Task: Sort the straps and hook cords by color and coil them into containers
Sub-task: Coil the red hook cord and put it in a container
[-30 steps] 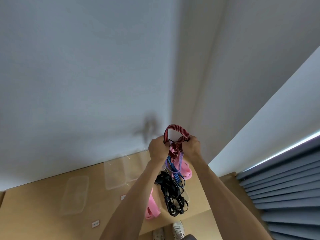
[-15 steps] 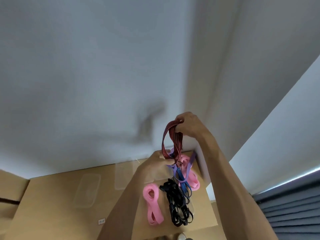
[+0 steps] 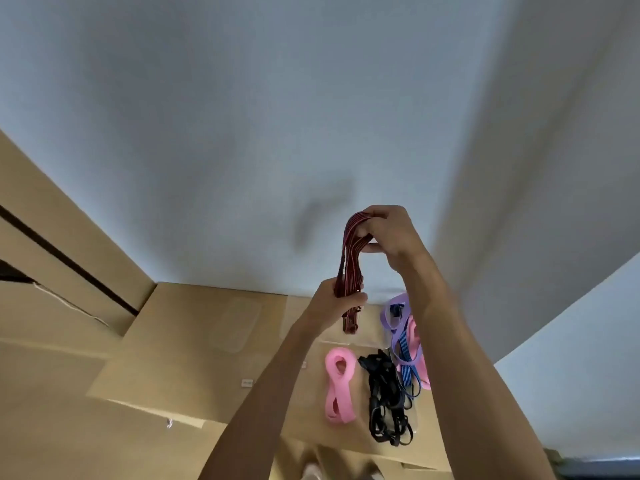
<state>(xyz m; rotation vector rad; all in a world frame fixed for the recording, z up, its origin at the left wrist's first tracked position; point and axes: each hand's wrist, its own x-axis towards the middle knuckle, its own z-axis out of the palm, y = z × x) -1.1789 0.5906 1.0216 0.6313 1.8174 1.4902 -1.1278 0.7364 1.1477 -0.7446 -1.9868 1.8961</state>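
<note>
Overhead, both hands — left hand (image 3: 341, 299), right hand (image 3: 389, 233) — clench red cord (image 3: 349, 258); pink strap (image 3: 339, 386), black cords (image 3: 384, 400) below.

You have no readable text, brand, number or sign anywhere in front of you. The small white tag (image 3: 246, 383) on the cardboard worktop (image 3: 180, 344), at about 8 o'clock from your hands, is too small and blurred to read, and the cords and straps carry no legible marks.
</note>
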